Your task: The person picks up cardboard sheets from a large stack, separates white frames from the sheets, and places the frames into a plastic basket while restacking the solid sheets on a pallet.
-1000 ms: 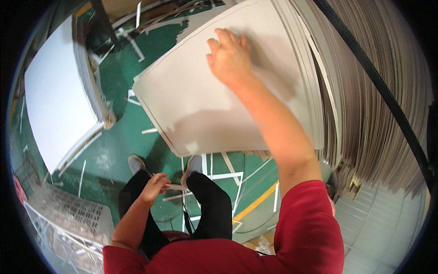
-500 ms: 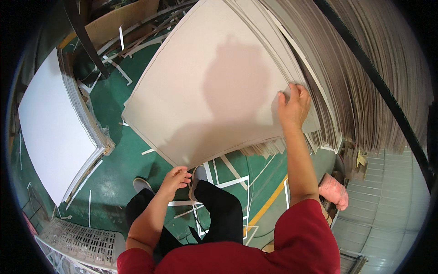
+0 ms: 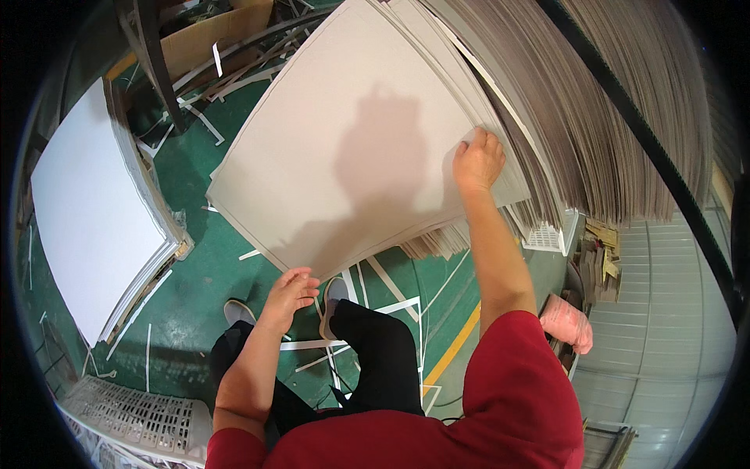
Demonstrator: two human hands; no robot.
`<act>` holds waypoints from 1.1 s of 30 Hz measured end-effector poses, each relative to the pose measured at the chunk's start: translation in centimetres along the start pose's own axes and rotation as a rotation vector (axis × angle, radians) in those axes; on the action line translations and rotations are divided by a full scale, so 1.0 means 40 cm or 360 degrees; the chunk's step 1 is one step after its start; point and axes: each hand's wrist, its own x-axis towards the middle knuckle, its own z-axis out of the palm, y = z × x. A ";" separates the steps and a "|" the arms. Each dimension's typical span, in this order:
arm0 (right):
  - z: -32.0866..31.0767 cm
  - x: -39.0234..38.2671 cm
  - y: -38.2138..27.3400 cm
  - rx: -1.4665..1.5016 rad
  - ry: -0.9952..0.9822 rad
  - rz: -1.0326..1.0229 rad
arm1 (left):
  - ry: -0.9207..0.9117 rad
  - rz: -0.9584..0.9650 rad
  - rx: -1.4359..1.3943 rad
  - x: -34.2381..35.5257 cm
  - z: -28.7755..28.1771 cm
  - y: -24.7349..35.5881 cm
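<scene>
A large greyish-beige cardboard sheet (image 3: 312, 156) lies on top of a tilted stack in front of me, with my shadow across it. At the sheet's right edge my right hand (image 3: 479, 162) is closed, its fingers curled over the edge and the fingertips hidden. Beside the sheet's near corner is my left hand (image 3: 289, 298), fingers loosely bent and apart, with nothing visible in them. Whether its fingertips touch the corner I cannot tell.
A tall row of many cardboard sheets (image 3: 609, 141) rises at the right, crossed by a dark bar (image 3: 641, 129). White sheets (image 3: 94, 211) are stacked at the left. A white plastic basket (image 3: 144, 418) stands near left. Paper strips (image 3: 398, 306) litter the green floor. A pink bundle (image 3: 567, 323) lies right.
My right hand has shifted left and slightly away from me, and its fingers have curled in at the sheet's edge. My left hand has moved slightly up along the near corner.
</scene>
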 end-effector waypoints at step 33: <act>-0.254 -0.132 -0.018 0.0591 -0.0702 0.0088 | -0.0082 0.0169 0.0073 -0.117 -0.027 0.024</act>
